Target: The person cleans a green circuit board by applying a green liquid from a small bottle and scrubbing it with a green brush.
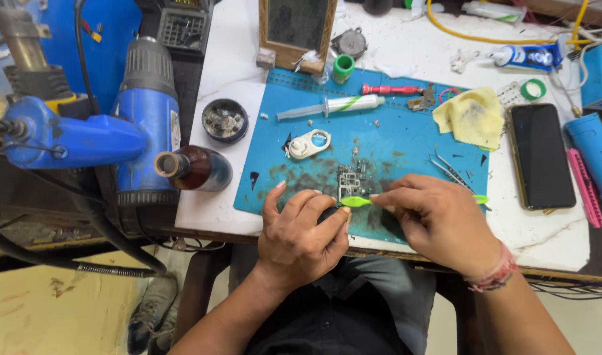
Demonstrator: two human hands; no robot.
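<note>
A work mat [393, 141] lies on the table [228, 79]. On it, just beyond the hands, sits a small circuit board [349, 179]; the left hand [300, 233] is beside the right hand [439, 220]. Farther behind lies a syringe [330, 106]. A phone [542, 155] lies right of the hands, a bottle [194, 169] left.
</note>
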